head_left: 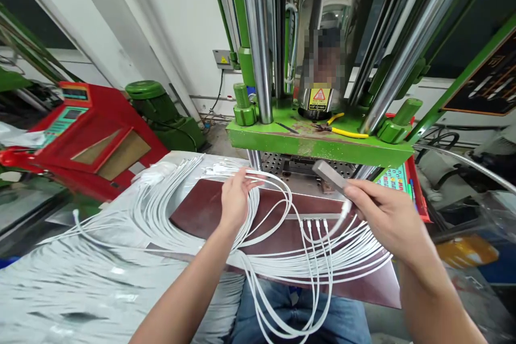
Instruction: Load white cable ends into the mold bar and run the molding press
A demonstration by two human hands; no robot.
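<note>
Two bare hands, both raised over a dark red board (199,205); right hand (389,220), thumb and fingers closed on one grey metal bar (331,176), tilted in the air in front of the press, free end toward upper left; one white cable end (345,208) just below those fingers; left hand (235,199), fingers part-curled at a loop of white cables (282,266), whether gripping or merely touching cannot be told; said cables numerous, curving across the board and over its near edge; one metal strip (334,216) on the board, four white plugs (309,223) in a row along it; one green press (282,140) behind, yellow-handled pliers (350,133) lying on its plate; one red control cabinet (105,140) at left, near a green motor (147,99).
</note>
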